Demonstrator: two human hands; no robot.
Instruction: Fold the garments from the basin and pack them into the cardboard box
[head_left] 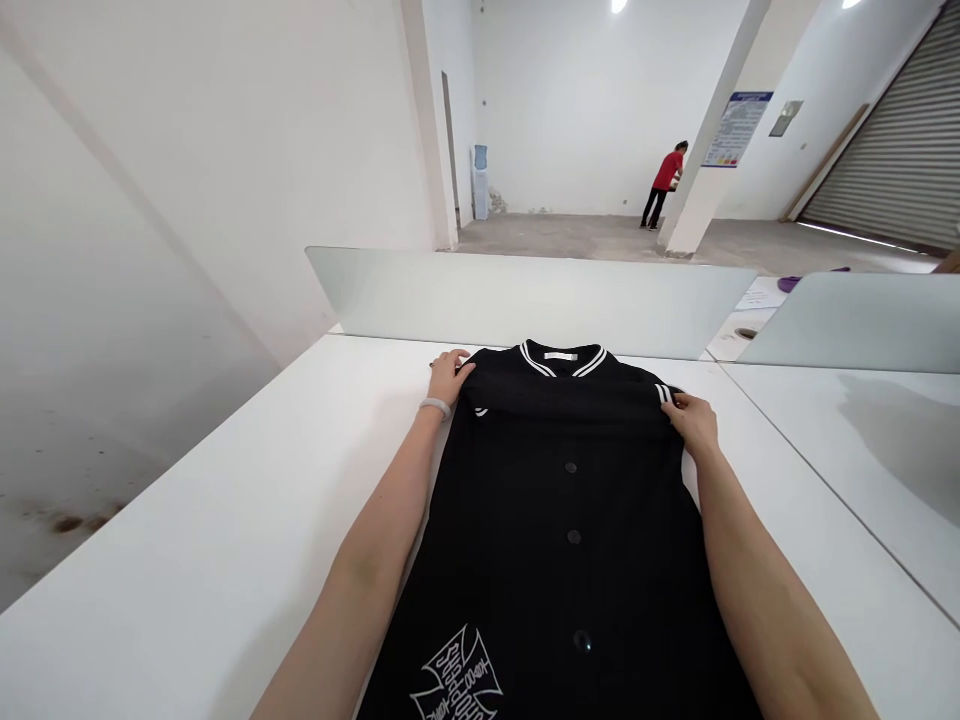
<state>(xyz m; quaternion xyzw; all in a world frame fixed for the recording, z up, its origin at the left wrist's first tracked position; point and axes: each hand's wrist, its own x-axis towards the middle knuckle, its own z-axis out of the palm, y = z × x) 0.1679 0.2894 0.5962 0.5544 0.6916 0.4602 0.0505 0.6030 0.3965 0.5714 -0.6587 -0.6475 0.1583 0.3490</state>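
A black button-front shirt (517, 500) lies on the white table, its collar at the far end. The collar and sleeve ends carry white stripes, a white label shows inside the neck, and a white printed emblem sits low on the left. My left hand (450, 374), with a light band at the wrist, pinches the shirt's far left edge at the shoulder. On the opposite side my right hand (694, 420) grips the fabric beside a striped sleeve end; its fingertips are partly hidden. The sleeves are folded inward across the upper front. The shirt's bottom runs out of view.
A frosted divider (525, 300) stands along the back edge of the white table (225, 500). To the right a second divider (862, 320) and a table seam are visible. A person in red (666, 172) stands far off near a pillar (701, 200). A water dispenser (481, 185) stands by the wall.
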